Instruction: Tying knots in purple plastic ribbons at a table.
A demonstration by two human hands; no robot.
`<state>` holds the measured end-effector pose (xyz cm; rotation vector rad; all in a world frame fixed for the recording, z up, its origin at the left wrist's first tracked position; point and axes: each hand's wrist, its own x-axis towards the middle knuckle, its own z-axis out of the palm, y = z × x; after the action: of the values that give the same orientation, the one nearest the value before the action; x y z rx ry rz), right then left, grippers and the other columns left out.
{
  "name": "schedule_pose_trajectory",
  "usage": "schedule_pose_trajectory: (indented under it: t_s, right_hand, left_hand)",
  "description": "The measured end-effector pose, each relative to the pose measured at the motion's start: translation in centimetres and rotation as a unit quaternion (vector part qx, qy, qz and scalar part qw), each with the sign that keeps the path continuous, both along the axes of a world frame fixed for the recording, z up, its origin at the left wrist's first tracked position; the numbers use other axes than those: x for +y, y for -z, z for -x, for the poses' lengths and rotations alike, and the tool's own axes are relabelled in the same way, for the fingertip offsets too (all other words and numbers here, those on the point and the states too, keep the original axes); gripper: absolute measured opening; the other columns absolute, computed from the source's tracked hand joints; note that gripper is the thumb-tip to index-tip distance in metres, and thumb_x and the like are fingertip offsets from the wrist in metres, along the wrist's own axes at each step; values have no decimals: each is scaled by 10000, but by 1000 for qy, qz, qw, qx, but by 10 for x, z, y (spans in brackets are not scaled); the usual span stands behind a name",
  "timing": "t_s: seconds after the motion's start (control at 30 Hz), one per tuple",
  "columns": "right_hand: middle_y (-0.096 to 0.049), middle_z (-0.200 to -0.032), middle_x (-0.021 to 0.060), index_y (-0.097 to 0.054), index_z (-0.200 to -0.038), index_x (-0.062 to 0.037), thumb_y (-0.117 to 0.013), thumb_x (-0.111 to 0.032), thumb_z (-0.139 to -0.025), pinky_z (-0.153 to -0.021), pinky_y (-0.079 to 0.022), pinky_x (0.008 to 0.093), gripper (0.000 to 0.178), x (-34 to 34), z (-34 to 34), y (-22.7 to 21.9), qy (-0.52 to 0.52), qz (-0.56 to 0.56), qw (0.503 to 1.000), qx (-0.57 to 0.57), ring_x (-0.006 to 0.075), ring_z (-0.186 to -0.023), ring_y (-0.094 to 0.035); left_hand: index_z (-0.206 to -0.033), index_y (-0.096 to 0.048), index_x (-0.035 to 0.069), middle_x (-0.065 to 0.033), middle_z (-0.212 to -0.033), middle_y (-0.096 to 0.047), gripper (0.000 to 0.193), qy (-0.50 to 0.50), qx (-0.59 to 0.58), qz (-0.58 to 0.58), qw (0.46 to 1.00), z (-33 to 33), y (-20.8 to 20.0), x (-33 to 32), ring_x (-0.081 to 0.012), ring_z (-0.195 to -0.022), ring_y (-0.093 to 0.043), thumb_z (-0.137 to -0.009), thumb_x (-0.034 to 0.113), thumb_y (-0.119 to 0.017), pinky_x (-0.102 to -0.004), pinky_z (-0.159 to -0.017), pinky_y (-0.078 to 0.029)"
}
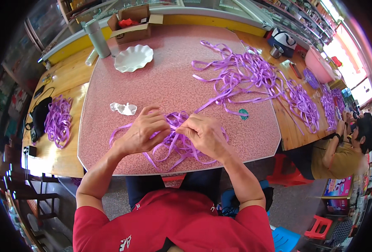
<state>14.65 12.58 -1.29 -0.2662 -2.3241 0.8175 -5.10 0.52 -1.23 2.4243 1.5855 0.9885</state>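
Both my hands are together over a loose tangle of purple ribbon (175, 153) at the near edge of the pink speckled tabletop (169, 88). My left hand (146, 130) is closed, its fingers curled on a strand. The index finger and thumb of my right hand (204, 135) pinch ribbon close to the left fingertips. Fingers partly hide the gripped spot. A strand runs from here toward a larger heap of purple ribbon (253, 71) at the far right. Beside my left hand lies a crumpled clear plastic piece (124, 109). A small green round piece (243, 114) lies to the right.
Farther back stand a white scalloped plate (134, 58), an open cardboard box (131, 31) and a pale green flask (97, 38). More ribbon bundles (59, 122) rest on the left wooden table. At right, a person (341, 149) sits near a pink basin (319, 65).
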Motion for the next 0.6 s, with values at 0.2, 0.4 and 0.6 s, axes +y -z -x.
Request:
schedule_pose_trajectory:
  t_s: [0.2,0.4,0.6]
  right_hand:
    - [-624,-720,63,-682,-804,-55,-759,-163,-825,-568,-446,354,135,2,4,0,-9,-120,991,61,245,-623,-577]
    - [-678,-767,49,-697,-862,-37,-698,-175,-914,-548,-459,253,148,-11,-5,-21,-46,138,984,98,132,-603,-584]
    - [-651,-764,48,-690,-950,-60,-597,-209,-996,-478,-387,223,181,24,-67,-47,-107,336,907,230,75,-544,-498]
  left_hand:
    - [-1009,-611,36,-76,-1024,-625,140,34,-92,123,988,13,12,-7,-246,-1027,-596,-933,153,-626,-497,-1057,-354]
    - [-1284,-553,58,-97,-1249,-564,418,23,-222,33,974,-29,14,48,-295,-1205,-517,-907,200,-667,-492,-1060,-369]
    - [-1182,-636,53,-71,-1078,-620,338,76,-171,98,977,-18,7,97,-220,-1032,-574,-878,178,-713,-368,-939,-459]
